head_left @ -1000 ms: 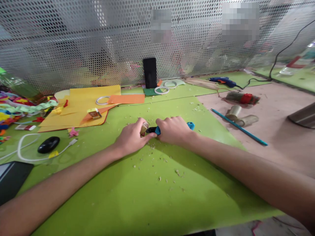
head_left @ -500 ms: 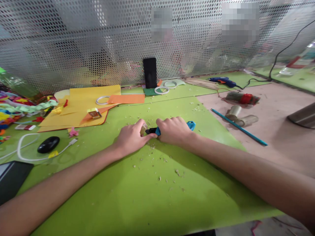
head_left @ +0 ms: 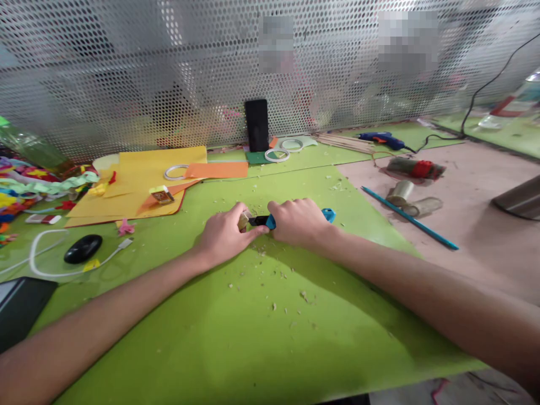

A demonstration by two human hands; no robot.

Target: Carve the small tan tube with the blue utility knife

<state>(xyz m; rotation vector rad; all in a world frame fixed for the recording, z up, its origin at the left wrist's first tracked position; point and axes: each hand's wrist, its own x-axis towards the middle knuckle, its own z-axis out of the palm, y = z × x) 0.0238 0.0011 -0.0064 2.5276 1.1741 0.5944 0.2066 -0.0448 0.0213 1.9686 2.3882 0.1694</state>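
Note:
My left hand [head_left: 219, 233] is closed around a small tan piece [head_left: 243, 221], mostly hidden by the fingers; it looks like a short tube. In my right hand [head_left: 297, 222] is a blue and black utility knife [head_left: 270, 222], gripped in a fist. Its dark front end points left and meets the tan piece, with my left thumb just below it. The knife's blue tail [head_left: 329, 215] sticks out behind the right hand. Small tan shavings [head_left: 304, 295] lie scattered on the green table [head_left: 202, 332] below and around both hands.
Yellow sheets [head_left: 135, 185], a small box [head_left: 162, 194], a black mouse [head_left: 83, 248] and a cable lie left. A phone [head_left: 257, 125] leans on the perforated metal screen. To the right are a blue stick [head_left: 409, 217], tan tubes [head_left: 424, 206] and a glue gun [head_left: 382, 140].
Both hands stay in almost the same place. The knife's front end and the tan piece have shifted very slightly between the fingers.

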